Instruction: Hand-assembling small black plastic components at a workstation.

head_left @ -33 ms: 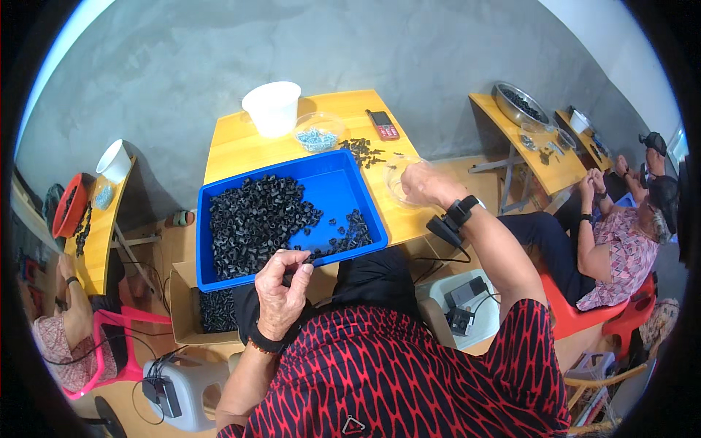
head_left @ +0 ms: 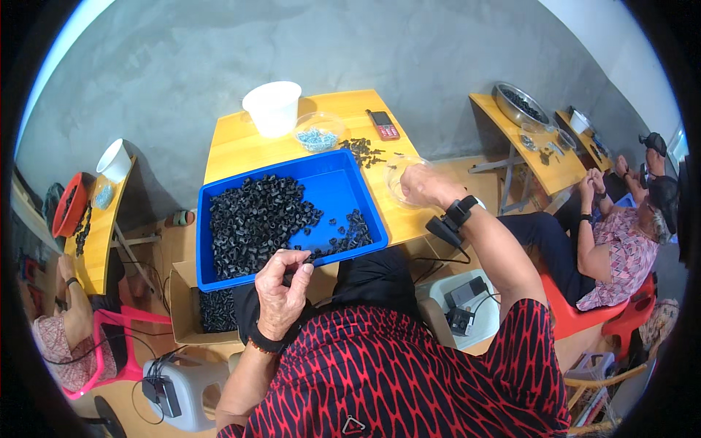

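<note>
My left hand (head_left: 283,288) is at the near rim of a blue tray (head_left: 343,175), its thumb and forefinger closed in a pinch. What sits between them, if anything, is too small to name. Small black plastic clips (head_left: 255,219) are heaped in the tray's left part, with a smaller pile at its right near corner. My right hand (head_left: 431,185) reaches over a clear plastic bowl (head_left: 396,179) at the table's right edge. Its fingers are curled down into the bowl, so whatever they hold is hidden.
On the yellow table (head_left: 234,150) stand a white tub (head_left: 272,109), a clear bowl of light-blue pieces (head_left: 318,136), dark assembled parts (head_left: 361,151) and a phone (head_left: 382,125). Below is a cardboard box (head_left: 182,303) of black parts. Other people work at tables on both sides.
</note>
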### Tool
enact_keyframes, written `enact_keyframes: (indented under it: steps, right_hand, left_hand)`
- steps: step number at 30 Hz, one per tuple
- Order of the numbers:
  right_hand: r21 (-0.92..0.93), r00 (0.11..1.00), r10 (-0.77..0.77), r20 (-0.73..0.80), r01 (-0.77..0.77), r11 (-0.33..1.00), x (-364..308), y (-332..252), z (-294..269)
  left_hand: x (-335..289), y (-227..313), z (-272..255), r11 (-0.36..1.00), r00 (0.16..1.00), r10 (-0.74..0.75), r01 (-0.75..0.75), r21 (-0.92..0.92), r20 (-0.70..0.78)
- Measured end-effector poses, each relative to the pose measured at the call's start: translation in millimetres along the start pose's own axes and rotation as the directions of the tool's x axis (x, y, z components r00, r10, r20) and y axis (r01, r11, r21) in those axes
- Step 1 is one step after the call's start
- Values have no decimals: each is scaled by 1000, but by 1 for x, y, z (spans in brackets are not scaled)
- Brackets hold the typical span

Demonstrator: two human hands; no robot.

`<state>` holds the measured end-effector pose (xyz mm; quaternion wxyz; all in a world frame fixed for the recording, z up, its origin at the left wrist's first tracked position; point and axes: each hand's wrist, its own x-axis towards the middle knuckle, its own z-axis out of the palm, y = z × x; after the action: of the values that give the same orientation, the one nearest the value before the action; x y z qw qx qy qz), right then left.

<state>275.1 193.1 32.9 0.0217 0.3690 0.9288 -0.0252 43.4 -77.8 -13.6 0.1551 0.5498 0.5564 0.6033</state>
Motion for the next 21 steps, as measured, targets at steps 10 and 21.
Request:
enact_keyframes:
  steps: [10,21]
  right_hand:
    - [425,999,-5,50,-17,905,15,4,12]
    - [970,978,81,-192,201,-134,-39,-42,-15]
  left_hand:
    - [0,-3,-4,998,998,-50,51,-48,27]
    - [5,6,-10,894,971,-237,229,-386,28]
